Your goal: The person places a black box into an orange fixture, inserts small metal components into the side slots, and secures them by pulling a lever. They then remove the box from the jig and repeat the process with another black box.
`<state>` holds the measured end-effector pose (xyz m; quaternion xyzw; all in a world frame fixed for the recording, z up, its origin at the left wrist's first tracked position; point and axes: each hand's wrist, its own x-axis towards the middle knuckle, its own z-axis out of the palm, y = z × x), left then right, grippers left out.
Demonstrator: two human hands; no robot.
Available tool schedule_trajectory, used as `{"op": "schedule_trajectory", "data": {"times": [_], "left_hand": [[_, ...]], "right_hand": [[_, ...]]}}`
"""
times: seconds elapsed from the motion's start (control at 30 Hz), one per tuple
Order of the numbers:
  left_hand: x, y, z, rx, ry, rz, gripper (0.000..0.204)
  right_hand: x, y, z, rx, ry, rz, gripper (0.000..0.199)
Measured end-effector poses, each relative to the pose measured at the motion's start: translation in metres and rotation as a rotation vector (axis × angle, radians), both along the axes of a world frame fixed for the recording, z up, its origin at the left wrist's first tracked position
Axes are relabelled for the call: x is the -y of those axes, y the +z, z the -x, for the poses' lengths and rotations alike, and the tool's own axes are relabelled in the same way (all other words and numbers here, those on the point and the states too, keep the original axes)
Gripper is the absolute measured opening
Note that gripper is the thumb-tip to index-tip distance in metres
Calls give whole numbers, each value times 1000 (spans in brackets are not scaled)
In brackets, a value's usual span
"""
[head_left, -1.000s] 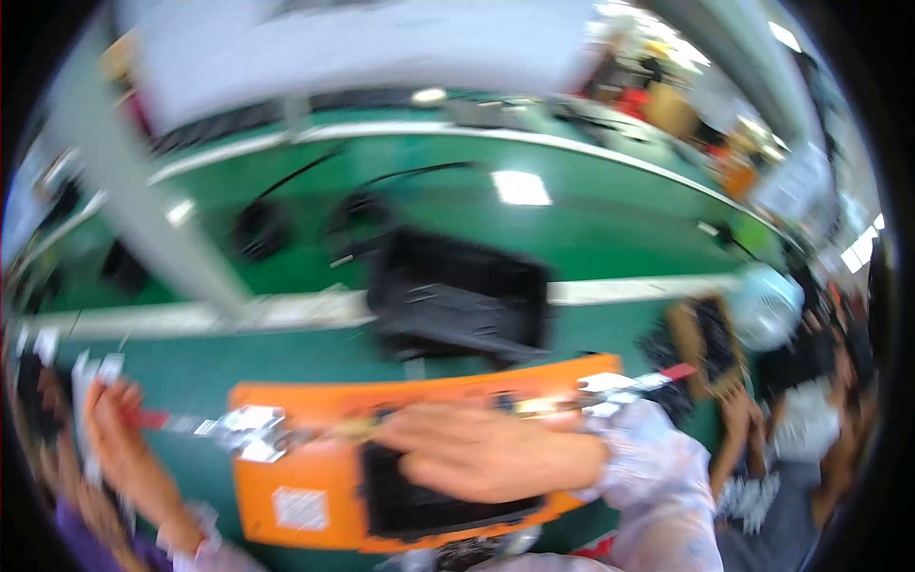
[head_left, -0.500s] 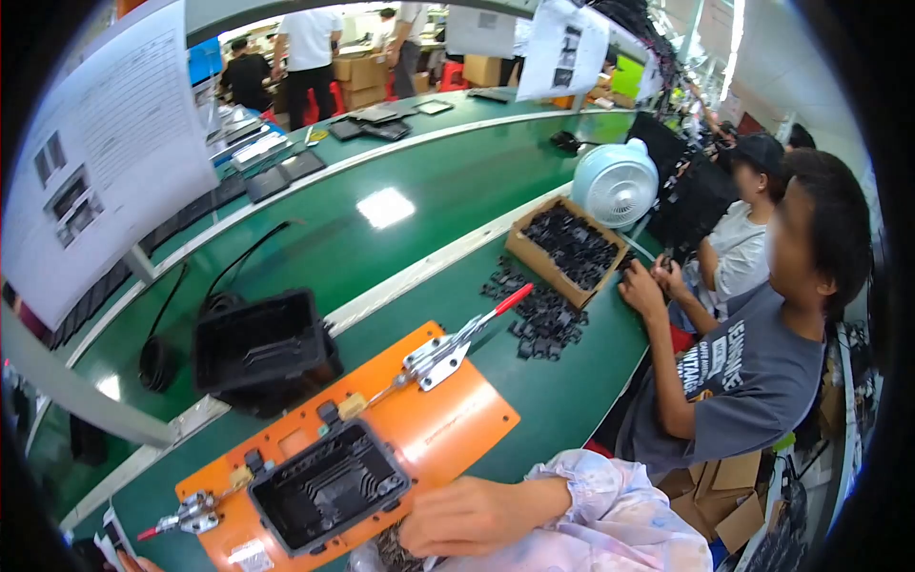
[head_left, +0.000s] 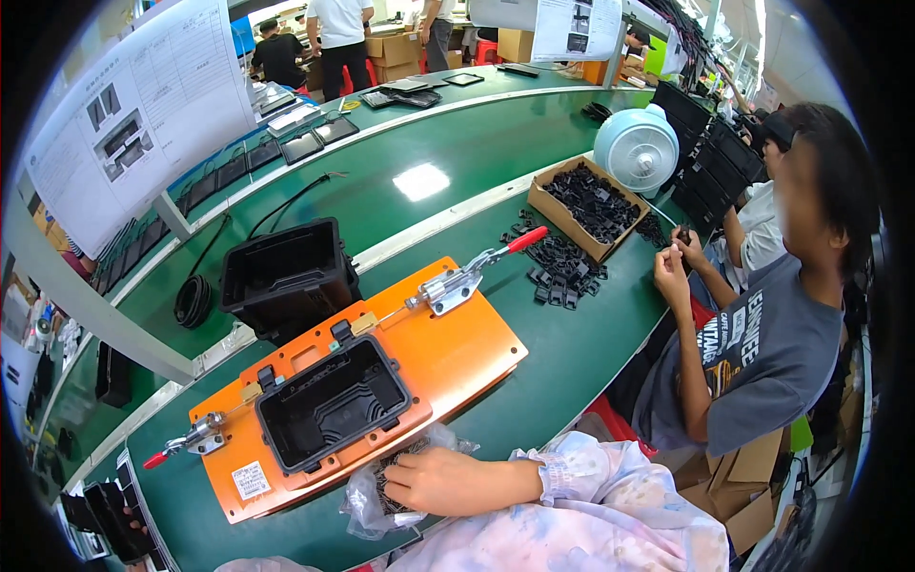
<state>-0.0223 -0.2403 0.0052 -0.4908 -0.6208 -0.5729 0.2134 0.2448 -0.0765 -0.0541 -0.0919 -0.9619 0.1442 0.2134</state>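
Note:
My right hand [head_left: 434,481] curls down over a clear plastic bag [head_left: 364,498] of small dark metal pieces; its fingertips are hidden among them. Just beyond it, an open black plastic box [head_left: 334,405] sits in an orange fixture plate [head_left: 467,355]. Two toggle clamps with red handles are mounted on this plate, one at the upper right [head_left: 456,289] and one at the lower left [head_left: 200,437]. At the lower left edge, my left hand [head_left: 138,524] is partly visible, its fingers against a dark case-like part [head_left: 116,522] that they seem to grip.
Behind the fixture stands a deeper black box [head_left: 289,272], with a coiled black cable [head_left: 193,300] to its left. A carton [head_left: 591,210] of small black parts, a loose pile [head_left: 562,267] and a light-blue fan [head_left: 637,150] lie toward the co-worker [head_left: 743,353] at right.
The view has shifted, showing more of the bag and my right hand, which stays at the bag. At lower left, the dark part beside my left fingers now shows more fully.

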Motion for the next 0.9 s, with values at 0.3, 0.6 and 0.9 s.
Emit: {"op": "schedule_trajectory", "data": {"times": [0.3, 0.6, 0.9], "left_hand": [[-20, 3, -5, 290, -463, 8, 41], [-37, 23, 8, 557, -804, 6, 40], [-58, 60, 26, 798, -1098, -53, 39]], "right_hand": [[4, -10, -7, -23, 14, 90, 13], [-13, 47, -22, -282, 31, 187, 12], [-217, 103, 48, -37, -539, 207, 107]]}}
